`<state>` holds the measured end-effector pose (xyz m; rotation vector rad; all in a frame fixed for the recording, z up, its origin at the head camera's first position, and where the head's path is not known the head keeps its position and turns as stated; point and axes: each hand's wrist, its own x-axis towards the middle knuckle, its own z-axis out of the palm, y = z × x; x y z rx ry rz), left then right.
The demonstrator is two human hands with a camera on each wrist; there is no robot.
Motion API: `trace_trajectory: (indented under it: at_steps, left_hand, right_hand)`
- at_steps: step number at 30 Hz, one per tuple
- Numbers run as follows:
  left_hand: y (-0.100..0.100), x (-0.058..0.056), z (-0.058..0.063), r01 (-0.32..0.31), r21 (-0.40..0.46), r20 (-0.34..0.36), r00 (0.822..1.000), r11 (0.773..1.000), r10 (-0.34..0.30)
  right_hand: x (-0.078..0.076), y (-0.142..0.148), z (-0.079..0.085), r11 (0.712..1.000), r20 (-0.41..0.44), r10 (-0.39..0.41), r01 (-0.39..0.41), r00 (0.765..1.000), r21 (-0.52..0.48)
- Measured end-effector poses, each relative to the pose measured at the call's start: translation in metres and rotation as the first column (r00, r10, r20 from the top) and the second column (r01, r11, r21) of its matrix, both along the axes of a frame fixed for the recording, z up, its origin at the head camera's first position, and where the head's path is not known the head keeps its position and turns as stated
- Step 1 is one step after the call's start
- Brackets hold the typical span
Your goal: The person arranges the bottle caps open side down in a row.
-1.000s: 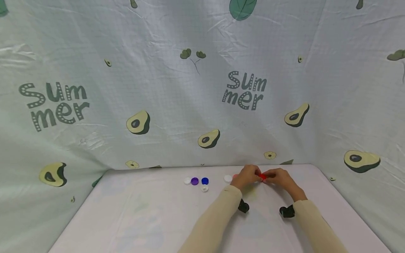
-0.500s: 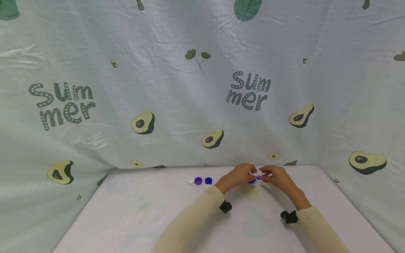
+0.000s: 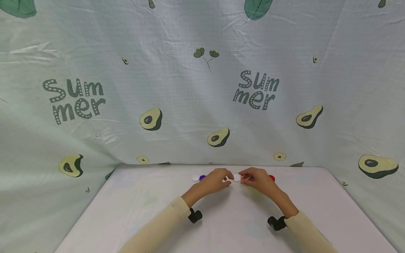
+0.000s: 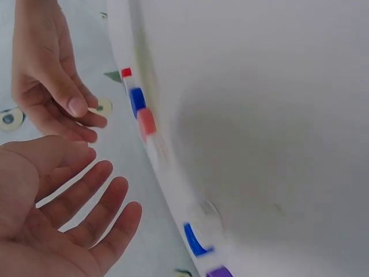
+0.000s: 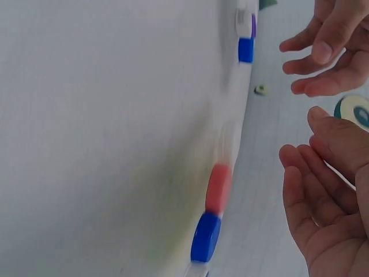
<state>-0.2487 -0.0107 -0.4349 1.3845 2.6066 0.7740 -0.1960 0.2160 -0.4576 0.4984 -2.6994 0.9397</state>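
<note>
Small round caps, like bottle caps, stand along the far part of the table (image 3: 221, 221). My right hand (image 3: 257, 180) hovers over the right-hand group, fingers loosely bent with nothing between them. Near it are a white cap (image 5: 226, 141), a pink cap (image 5: 218, 189), a blue cap (image 5: 205, 238) and a red cap (image 3: 271, 178). My left hand (image 3: 214, 182) is beside the white cap, its fingers spread and holding nothing. It partly hides the left-hand group: a purple cap (image 4: 219, 272), another blue cap (image 4: 196, 241) and two white caps, one (image 4: 206, 222) pale and blurred.
A pale sheet (image 3: 177, 88) printed with avocados and lettering hangs behind the table and round its sides. Black wrist cameras (image 3: 195, 215) sit on both forearms. The caps lie close to the table's far edge.
Both hands have moved left. A second ago their fingertips met at the red cap; now it lies to the right of the right hand, and both hands are apart. The head view has turned slightly.
</note>
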Motion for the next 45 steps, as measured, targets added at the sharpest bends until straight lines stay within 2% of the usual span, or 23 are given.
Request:
trace_trajectory:
  at_steps: [8, 11, 15, 19, 21, 27, 29, 32, 37, 42, 45]
  left_hand:
    - [-0.053, -0.004, -0.009, -0.112, 0.13, 0.051, 0.993, 0.985, 0.106]
    - [-0.067, -0.005, -0.013, -0.139, 0.165, 0.064, 0.989, 0.976, 0.13]
    - [-0.078, -0.006, -0.02, -0.169, 0.171, 0.082, 0.984, 0.971, 0.157]
    - [-0.079, -0.007, -0.03, -0.179, 0.188, 0.113, 0.981, 0.966, 0.16]
    - [-0.08, -0.006, -0.034, -0.191, 0.21, 0.141, 0.976, 0.959, 0.164]
    - [-0.076, -0.006, -0.044, -0.271, 0.261, 0.246, 0.947, 0.927, 0.208]
    - [-0.074, -0.008, -0.046, -0.285, 0.267, 0.261, 0.941, 0.921, 0.216]
    - [-0.07, -0.01, -0.047, -0.291, 0.262, 0.252, 0.941, 0.92, 0.226]
    - [-0.062, -0.016, -0.049, -0.278, 0.261, 0.209, 0.951, 0.925, 0.227]
    - [-0.058, -0.019, -0.05, -0.272, 0.272, 0.19, 0.956, 0.923, 0.225]
    - [-0.056, -0.02, -0.05, -0.281, 0.265, 0.197, 0.952, 0.922, 0.234]
  right_hand:
    - [-0.01, -0.035, -0.01, 0.996, 0.098, 0.086, -0.083, 0.991, -0.038]
    - [-0.013, -0.051, -0.013, 0.996, 0.112, 0.084, -0.081, 0.99, -0.029]
    - [-0.018, -0.068, -0.017, 0.997, 0.112, 0.077, -0.074, 0.991, -0.025]
    - [-0.022, -0.078, -0.022, 0.997, 0.115, 0.077, -0.072, 0.99, -0.042]
    - [-0.023, -0.083, -0.024, 0.998, 0.129, 0.052, -0.047, 0.99, -0.047]
    - [-0.027, -0.093, -0.029, 0.996, 0.164, -0.04, 0.052, 0.986, -0.068]
    - [-0.028, -0.096, -0.03, 0.994, 0.173, -0.056, 0.071, 0.983, -0.078]
    - [-0.029, -0.099, -0.031, 0.991, 0.188, -0.086, 0.104, 0.978, -0.088]
    - [-0.031, -0.102, -0.029, 0.984, 0.192, -0.127, 0.148, 0.973, -0.096]
    - [-0.033, -0.102, -0.03, 0.981, 0.206, -0.146, 0.168, 0.968, -0.093]
    - [-0.035, -0.102, -0.03, 0.982, 0.213, -0.147, 0.169, 0.966, -0.086]
